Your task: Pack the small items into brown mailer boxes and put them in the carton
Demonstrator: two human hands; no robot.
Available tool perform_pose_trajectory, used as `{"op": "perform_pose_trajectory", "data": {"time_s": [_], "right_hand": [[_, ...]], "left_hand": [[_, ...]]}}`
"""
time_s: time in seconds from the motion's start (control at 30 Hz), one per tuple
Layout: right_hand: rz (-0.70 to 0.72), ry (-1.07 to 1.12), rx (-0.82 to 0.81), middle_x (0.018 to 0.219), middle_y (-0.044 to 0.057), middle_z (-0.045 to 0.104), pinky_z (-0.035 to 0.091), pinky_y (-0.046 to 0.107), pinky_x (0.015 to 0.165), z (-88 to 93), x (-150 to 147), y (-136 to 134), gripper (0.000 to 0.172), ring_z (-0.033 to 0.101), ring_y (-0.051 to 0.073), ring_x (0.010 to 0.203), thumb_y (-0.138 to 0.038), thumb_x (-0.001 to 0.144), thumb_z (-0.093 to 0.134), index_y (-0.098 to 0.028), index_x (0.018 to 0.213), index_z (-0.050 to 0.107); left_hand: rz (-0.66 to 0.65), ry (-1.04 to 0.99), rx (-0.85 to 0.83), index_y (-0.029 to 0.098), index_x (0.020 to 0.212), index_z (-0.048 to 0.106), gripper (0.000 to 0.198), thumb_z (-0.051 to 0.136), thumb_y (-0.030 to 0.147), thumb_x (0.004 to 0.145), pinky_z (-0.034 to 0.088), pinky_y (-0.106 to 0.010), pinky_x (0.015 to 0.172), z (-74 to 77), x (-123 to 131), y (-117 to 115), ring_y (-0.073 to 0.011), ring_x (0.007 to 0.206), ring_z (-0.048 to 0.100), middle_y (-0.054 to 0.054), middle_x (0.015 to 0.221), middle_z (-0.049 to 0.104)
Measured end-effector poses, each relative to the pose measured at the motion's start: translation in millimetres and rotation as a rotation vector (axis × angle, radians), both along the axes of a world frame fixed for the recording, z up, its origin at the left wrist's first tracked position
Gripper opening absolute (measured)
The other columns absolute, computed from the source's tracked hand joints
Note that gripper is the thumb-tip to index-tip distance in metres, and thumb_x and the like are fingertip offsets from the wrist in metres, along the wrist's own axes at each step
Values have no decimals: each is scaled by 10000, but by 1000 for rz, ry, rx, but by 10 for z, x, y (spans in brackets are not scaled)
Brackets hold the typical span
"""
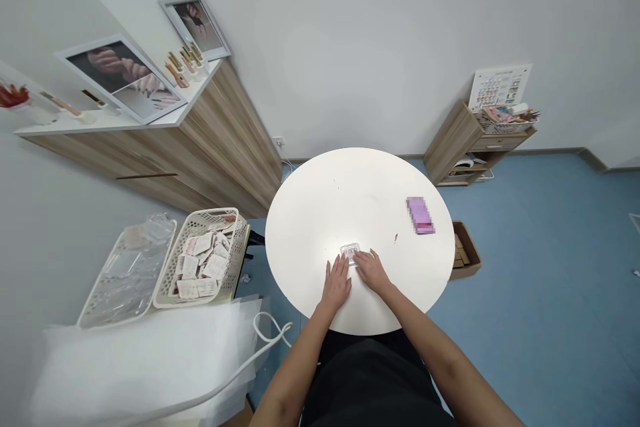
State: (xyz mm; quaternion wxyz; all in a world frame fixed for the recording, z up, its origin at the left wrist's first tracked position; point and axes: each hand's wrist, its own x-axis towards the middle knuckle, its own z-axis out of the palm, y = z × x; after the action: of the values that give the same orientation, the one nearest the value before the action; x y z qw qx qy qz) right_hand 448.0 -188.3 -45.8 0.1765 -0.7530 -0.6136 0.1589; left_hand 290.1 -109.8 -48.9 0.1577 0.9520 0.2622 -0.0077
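Note:
A small clear plastic tray or case (pixel 350 249) with pale shapes in it lies on the white oval table (pixel 310 213), near its front half. My left hand (pixel 337 285) rests flat on the table, fingers stretched out, with the fingertips at the left lower edge of the clear piece. From the other side my right hand (pixel 371 269) reaches in, its fingers apart and touching the right edge of that piece. What the pale shapes are is too small to tell.
A blurred purple object (pixel 421 215) lies at the table's right. A small dark piece (pixel 396 237) is nearer. On the left stand a white basket (pixel 240 247) of packets and a tray (pixel 173 240) of clear plastic. A cardboard box (pixel 475 255) sits beyond the table's right edge.

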Motion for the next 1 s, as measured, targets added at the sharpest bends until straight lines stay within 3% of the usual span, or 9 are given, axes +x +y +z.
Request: {"op": "perform_pose_trajectory", "data": {"time_s": [0.27,0.5,0.57,0.7,0.87,1.0], "right_hand": [[66,-153,8,1526,121,378,225,510,1172,-215,-125,-228,542,276,247,1441,-122,931,337,-129,1472,365],[62,-143,-4,1516,121,398,213,516,1178,-185,-98,-192,550,306,253,1426,-135,920,372,-154,1470,374],[55,-113,-24,1516,124,396,224,498,1177,-148,-44,-121,563,324,251,1415,-147,905,412,-158,1467,376],[55,-54,-99,1564,140,296,248,485,1166,-125,104,110,687,275,283,1436,-158,834,523,-135,1489,318],[78,6,-127,1522,166,370,272,480,1149,-221,291,421,713,347,293,1396,-207,817,605,-141,1475,338],[61,10,-88,1487,180,416,298,469,1130,-307,461,669,715,383,294,1368,-243,818,636,-152,1466,347]], "left_hand": [[-26,31,33,192,1549,48,716,336,153,894,140,-529,1197,-164,-68,-109,-238,1481,149,-83,1608,168],[-5,42,-5,231,1550,31,721,374,229,915,135,-562,1180,-179,-81,-107,-263,1482,148,-84,1613,145],[94,68,2,215,1549,20,790,452,373,908,129,-639,1142,-162,-78,-61,-317,1486,88,-124,1616,93],[346,236,-28,169,1546,6,1122,609,663,740,118,-780,1030,-142,-15,92,-427,1464,-57,-195,1606,-29],[373,384,-83,152,1545,23,1291,647,778,604,111,-817,988,-204,92,198,-463,1430,-175,-203,1604,-72],[386,429,-63,147,1543,24,1326,654,796,573,106,-821,986,-266,128,178,-462,1422,-204,-203,1602,-85]]}}
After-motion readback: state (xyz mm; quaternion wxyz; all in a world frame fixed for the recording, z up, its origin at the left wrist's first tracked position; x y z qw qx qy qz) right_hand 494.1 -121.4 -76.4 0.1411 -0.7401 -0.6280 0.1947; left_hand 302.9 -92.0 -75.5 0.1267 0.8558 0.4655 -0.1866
